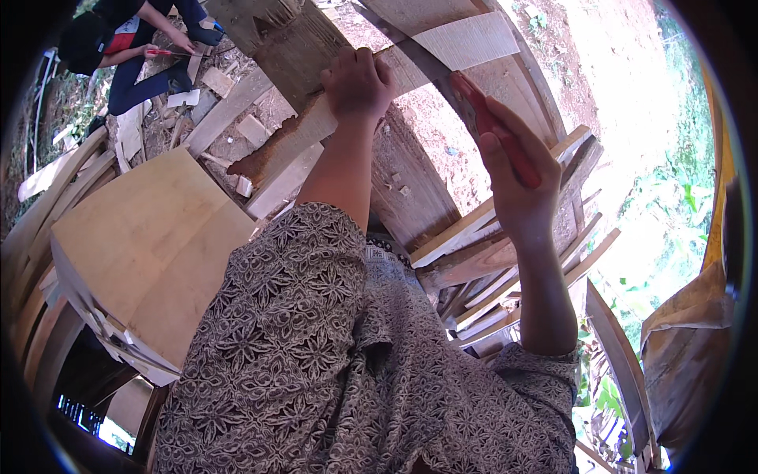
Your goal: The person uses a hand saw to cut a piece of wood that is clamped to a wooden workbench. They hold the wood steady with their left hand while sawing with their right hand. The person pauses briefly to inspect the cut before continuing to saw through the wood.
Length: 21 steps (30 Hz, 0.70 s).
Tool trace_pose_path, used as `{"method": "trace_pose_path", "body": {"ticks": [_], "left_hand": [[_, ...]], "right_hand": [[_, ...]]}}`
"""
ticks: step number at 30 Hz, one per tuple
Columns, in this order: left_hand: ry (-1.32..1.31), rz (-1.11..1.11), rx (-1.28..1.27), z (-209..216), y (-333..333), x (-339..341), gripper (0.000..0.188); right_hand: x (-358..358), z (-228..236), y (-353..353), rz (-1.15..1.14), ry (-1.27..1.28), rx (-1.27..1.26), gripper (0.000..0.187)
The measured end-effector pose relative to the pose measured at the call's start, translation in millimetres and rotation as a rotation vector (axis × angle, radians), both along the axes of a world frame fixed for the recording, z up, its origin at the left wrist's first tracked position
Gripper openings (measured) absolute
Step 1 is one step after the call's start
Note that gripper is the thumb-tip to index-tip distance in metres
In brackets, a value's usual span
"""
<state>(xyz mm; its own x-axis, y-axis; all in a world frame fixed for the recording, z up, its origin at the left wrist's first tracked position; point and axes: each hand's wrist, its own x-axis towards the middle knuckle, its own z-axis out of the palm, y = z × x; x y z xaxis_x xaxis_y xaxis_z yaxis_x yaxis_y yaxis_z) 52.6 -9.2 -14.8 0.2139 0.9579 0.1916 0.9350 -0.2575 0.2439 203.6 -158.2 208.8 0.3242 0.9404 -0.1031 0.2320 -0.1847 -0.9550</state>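
My right hand (521, 170) is wrapped round the red handle of a handsaw (425, 60). Its dark blade slants up and to the left, across a pale board with a rough bark edge (306, 130). The pale far end of that board sticks out to the right of the blade. To the left of the saw, my left hand (358, 85) is closed on the same board, fingers curled over it. Part of the blade's contact with the wood is hard to make out.
Wide planks (410, 182) lie beneath the board. A stack of square plywood sheets (150, 245) stands at left. Several timber strips (489, 261) jut out at right. Top left, another person (134, 55) crouches among offcuts, holding a red-handled tool. A tarp (687, 347) hangs at far right.
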Motion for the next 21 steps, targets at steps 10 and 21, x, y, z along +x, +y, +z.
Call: {"method": "trace_pose_path", "body": {"ticks": [10,21], "left_hand": [[-0.015,0.021,0.048,-2.1,-1.0,0.5,0.026],[-0.043,0.018,0.037,-0.5,-2.5,-2.3,0.026]], "right_hand": [[1.6,6.6,-23.1,-0.004,-0.151,-0.046,0.036],[2.6,35.8,-59.3,0.101,-0.124,-0.104,0.043]]}}
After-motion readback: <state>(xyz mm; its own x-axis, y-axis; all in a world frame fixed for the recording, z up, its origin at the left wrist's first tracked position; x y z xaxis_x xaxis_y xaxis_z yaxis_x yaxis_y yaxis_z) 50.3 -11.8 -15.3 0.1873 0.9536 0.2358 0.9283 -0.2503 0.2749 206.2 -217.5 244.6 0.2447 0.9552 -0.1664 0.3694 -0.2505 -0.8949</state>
